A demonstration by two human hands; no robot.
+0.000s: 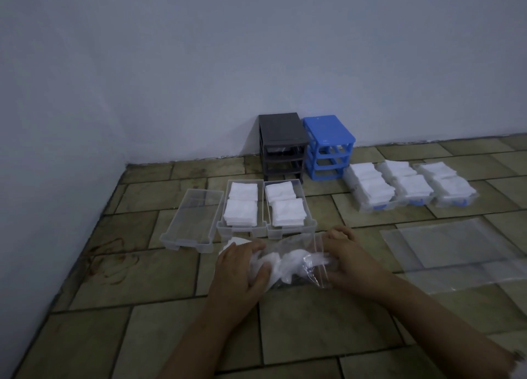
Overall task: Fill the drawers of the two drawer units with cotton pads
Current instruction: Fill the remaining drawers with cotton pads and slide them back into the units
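A clear plastic bag of white cotton pads [291, 262] lies on the tiled floor between my hands. My left hand [242, 267] grips its left end and my right hand [350, 262] grips its right end. Just beyond stand three clear drawers: an empty drawer [194, 216] on the left, and two drawers holding stacked pads [241, 207] [286, 207]. A dark grey drawer frame [282, 145] and a blue drawer frame [328, 145], both without drawers, stand against the wall. Three more pad-filled drawers [410, 185] sit to the right.
Flat empty clear plastic bags [456, 250] lie on the floor at the right. A pale wall runs behind the frames and along the left side. A white scrap [236, 240] lies by my left hand.
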